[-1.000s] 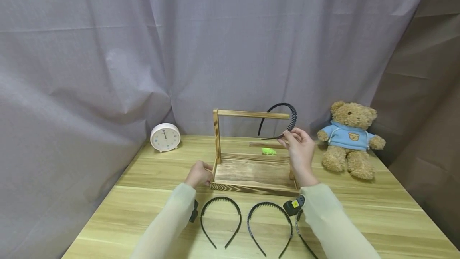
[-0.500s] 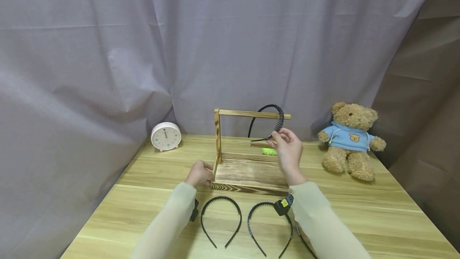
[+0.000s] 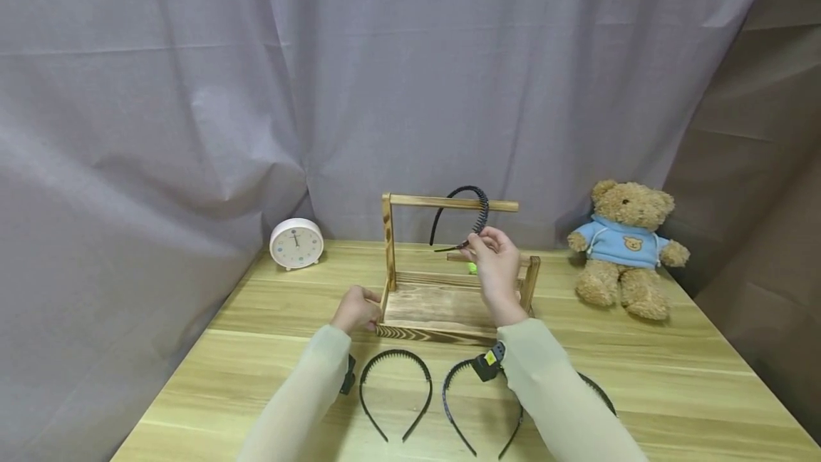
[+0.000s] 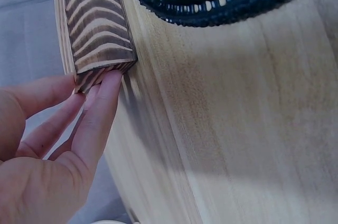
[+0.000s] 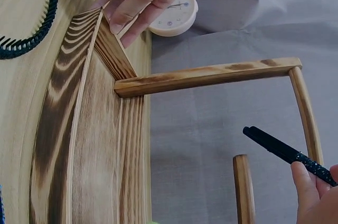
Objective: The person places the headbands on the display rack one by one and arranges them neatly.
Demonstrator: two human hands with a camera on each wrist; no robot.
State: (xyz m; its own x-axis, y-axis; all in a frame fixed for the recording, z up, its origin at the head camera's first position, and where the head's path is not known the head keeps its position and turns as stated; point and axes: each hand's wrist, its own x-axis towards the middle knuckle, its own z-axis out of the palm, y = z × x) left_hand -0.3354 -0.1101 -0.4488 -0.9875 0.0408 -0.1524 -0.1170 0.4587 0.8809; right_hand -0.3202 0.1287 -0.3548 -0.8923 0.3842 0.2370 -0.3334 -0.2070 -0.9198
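The right hand (image 3: 499, 266) pinches a headband (image 3: 484, 213), which seems to loop around the upper bar (image 3: 417, 201) of the rack (image 3: 436, 335); the left hand (image 3: 355, 309) grips its near left corner; three more headbands (image 3: 395, 353) lie on the table (image 3: 667, 383) in front.

Wide from head height, facing forward and down over tabletop (image 3: 256, 319) to curtain (image 3: 410, 91), now tight on the rack (image 4: 100, 28) from the left wrist, now turned sideways across it from the right, sharing left hand (image 4: 63, 176) in all three
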